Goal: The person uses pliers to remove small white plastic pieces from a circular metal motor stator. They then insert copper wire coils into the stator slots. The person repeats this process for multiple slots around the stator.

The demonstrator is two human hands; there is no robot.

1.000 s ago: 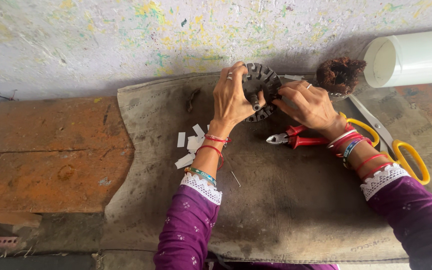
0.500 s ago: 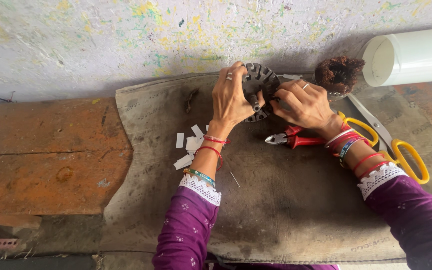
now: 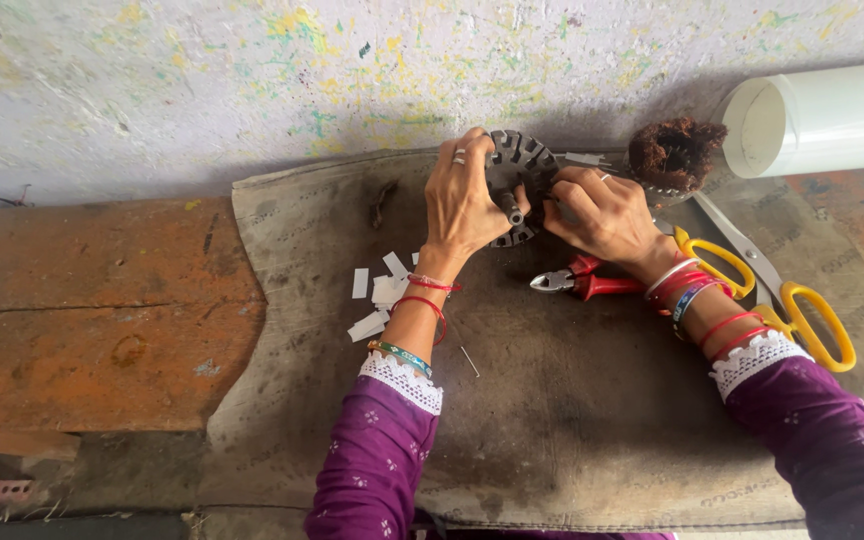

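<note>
Gripping a dark slotted metal ring (image 3: 517, 185) from its left side, the left hand (image 3: 462, 200) curls its fingers around the rim, while the right hand (image 3: 602, 212) pinches the ring's right edge (fingertips pressed into the slots). Both hold it just above a grey mat (image 3: 552, 400) on the worktop (image 3: 92, 310). Red-handled pliers (image 3: 582, 283) lie just below the right hand, yellow-handled scissors (image 3: 762, 280) beside that wrist, white paper strips (image 3: 377, 295) near the left wrist.
</note>
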